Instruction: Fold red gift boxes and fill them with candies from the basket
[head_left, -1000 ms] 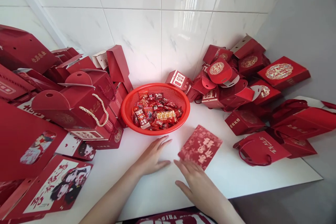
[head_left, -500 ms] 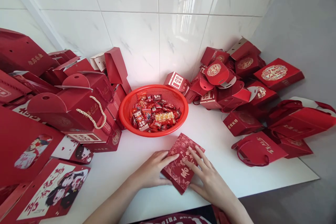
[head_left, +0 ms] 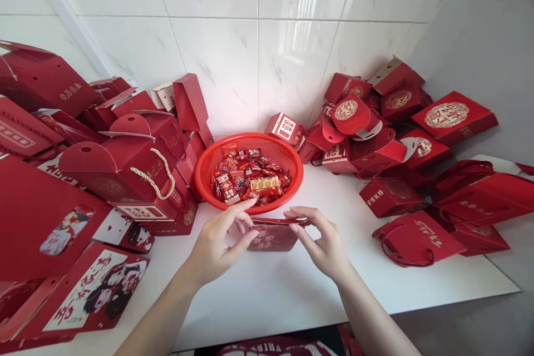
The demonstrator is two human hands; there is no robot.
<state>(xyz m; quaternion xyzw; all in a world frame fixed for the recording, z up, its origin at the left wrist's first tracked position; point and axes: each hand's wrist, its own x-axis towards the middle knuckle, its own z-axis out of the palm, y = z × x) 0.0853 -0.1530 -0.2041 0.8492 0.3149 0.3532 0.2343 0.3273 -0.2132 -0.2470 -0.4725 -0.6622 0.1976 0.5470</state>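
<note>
A dark red box (head_left: 273, 237) stands upright on the white table, just in front of a red plastic basket (head_left: 199, 178) of wrapped candies (head_left: 250, 177). My left hand (head_left: 221, 239) pinches the box's upper left edge between thumb and fingers. At the upper right corner, my right hand (head_left: 323, 239) grips the edge with thumb and index finger. The top of the box looks narrow from here, and its inside cannot be seen.
Red gift boxes (head_left: 112, 172) with rope handles are piled on the left. More red boxes (head_left: 387, 194) and small bags (head_left: 425, 236) lie heaped at the right. A small box (head_left: 285, 127) sits behind the basket, near the tiled wall (head_left: 225, 67).
The box was lying flat and tilted under both hands; now it stands upright, nearer the basket. Both hands have moved up to its top edge and gripped it.
</note>
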